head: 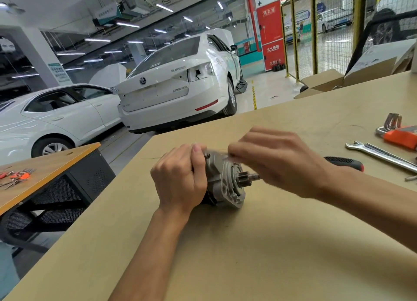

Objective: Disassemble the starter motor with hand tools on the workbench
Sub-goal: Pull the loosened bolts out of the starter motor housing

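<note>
Lying on its side at the centre of the frame, the starter [225, 183] rests on the tan bench [259, 244] with its pinion gear [244, 177] pointing right. The left hand [180, 178] grips the starter's left end, fingers curled round the body and thumb on top. The right hand [279, 163] hovers over the starter's upper right part, blurred; its fingers are bent toward the housing and something thin and pale shows at the fingertips, but I cannot tell whether it is gripped. Behind the right wrist lies a tool with a black and red handle [345, 161]. At the right edge sit a wrench [381, 154] and a set of hex keys in an orange holder [399, 134], well apart from the starter. A cardboard box [327, 81] stands at the bench's far edge, upper right. At lower left is a second table [45, 165] with orange tools. 2 white cars [180, 86] fill the upper left.
</note>
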